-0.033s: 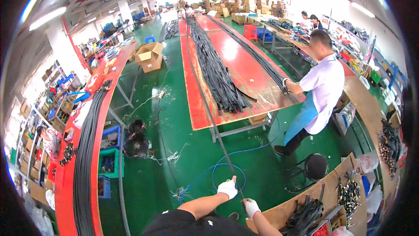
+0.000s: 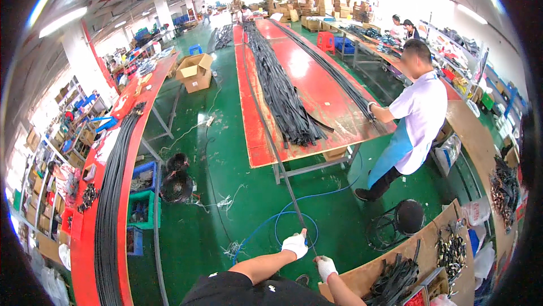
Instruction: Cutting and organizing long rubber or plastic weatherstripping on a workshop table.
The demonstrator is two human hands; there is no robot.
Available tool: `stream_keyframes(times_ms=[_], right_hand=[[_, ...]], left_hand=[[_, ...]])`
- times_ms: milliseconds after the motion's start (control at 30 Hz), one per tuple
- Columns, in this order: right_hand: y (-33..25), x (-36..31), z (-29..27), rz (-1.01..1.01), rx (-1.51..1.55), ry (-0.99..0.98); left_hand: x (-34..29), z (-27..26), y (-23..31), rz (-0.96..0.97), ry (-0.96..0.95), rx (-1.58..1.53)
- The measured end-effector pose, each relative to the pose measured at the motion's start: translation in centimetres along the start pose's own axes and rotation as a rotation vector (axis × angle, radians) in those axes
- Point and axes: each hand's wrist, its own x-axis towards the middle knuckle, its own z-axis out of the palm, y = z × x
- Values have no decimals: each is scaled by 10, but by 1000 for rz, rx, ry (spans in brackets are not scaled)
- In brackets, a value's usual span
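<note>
A long, thin dark strip (image 2: 283, 174) runs from the far end of the red-topped table (image 2: 266, 158), along its left side and over the near edge, down to my hands. My left hand (image 2: 294, 244), in a white glove with a bare thumb tip, is closed around the strip. Something small and blue shows beside its fingers, too small to name. Lower and to the right, my gloved right hand (image 2: 325, 268) pinches the strip near its lower end. On the table lies a thick bundle of black strips (image 2: 283, 94), with a thinner bundle (image 2: 334, 68) at the right.
Across the table's right corner a co-worker (image 2: 416, 113) handles the thinner bundle. A black stool (image 2: 408, 216) and a bench (image 2: 367, 275) with black pieces stand at my right. Blue hose (image 2: 283, 214) coils on the green floor. Another red table (image 2: 85, 249) stretches along the left.
</note>
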Motion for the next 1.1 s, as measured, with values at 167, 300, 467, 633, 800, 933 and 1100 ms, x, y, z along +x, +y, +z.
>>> stream_keyframes(times_ms=[167, 300, 467, 633, 800, 933, 1100], right_hand=[[-48, 33, 13, -183, -98, 47], [-60, 17, 15, -82, -83, 12], [-31, -4, -3, 240, 190, -305], [1, 26, -5, 178, 409, 36], [-47, 48, 23, -38, 274, 181], [-54, 55, 21, -71, 165, 186], [-53, 46, 25, -80, 150, 214]], left_hand=[[1, -10, 5, -20, 53, -17], [-3, -18, 2, -10, 20, 29], [-15, 12, -5, -29, 30, -7], [-15, 0, 25, 53, -10, 14], [-20, 11, 13, 68, 18, 35], [-25, 7, 22, 96, 80, -6], [-33, 5, 22, 75, 14, -4]])
